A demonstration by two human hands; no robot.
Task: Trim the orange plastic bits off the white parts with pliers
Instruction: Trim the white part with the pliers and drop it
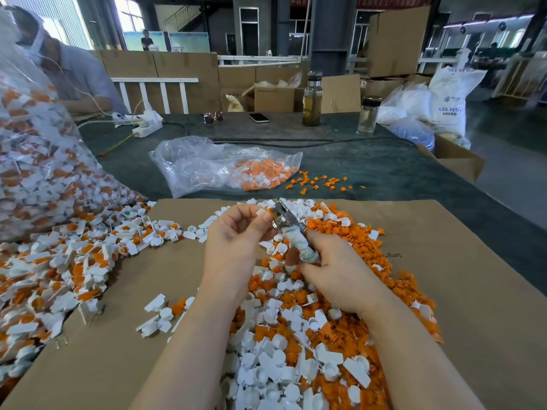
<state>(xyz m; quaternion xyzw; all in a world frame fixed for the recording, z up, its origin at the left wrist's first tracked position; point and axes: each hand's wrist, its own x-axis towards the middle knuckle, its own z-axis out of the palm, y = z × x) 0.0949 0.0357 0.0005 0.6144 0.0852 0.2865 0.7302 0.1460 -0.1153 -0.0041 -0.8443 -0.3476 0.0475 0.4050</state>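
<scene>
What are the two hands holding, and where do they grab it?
The right hand grips the pliers by their cloth-wrapped handles. The left hand pinches a small white part by its edge, up at the pliers' metal head.

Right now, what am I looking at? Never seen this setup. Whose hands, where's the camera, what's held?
No machine: one camera worn on a person's head, looking down at their bare hands. The right hand grips pliers by the wrapped handles. The left hand pinches a small white part with orange on it at the plier jaws. Under the hands, a cardboard sheet carries a pile of loose white and orange pieces. A clear bag of untrimmed parts sits at the left.
</scene>
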